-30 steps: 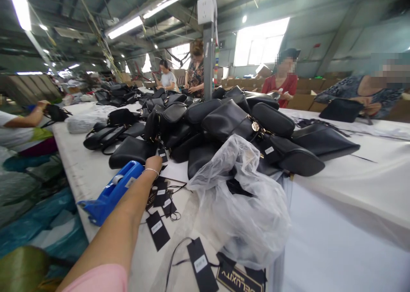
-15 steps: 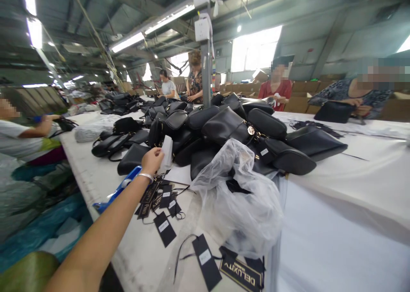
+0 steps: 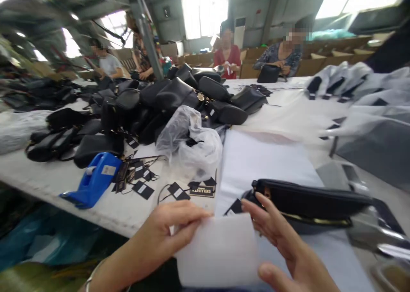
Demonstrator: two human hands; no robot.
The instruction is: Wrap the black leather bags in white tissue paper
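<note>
A small white, slightly see-through sheet (image 3: pixel 221 251) is held at its upper left edge between the thumb and fingers of my left hand (image 3: pixel 173 226). My right hand (image 3: pixel 288 245) is open at the sheet's right side, fingers spread. Its thumb is close to the sheet's lower right corner; whether it touches is unclear. Just beyond those fingers lies a black bag (image 3: pixel 314 200) with a gold zipper, on white sheets of paper (image 3: pixel 256 155). A black hang tag (image 3: pixel 235 207) shows beside the bag.
A blue tape dispenser (image 3: pixel 98 181) stands left, near the table edge. Black hang tags (image 3: pixel 143 189) lie beside it. A crumpled clear plastic bag (image 3: pixel 195 147) and a heap of black bags (image 3: pixel 176 93) are beyond. Wrapped bags (image 3: pixel 342 80) sit at right. Several people work across the table.
My left hand has come back from the heap with the white sheet, now in front of me. My right hand and the black zippered bag have come into view as the camera turned right.
</note>
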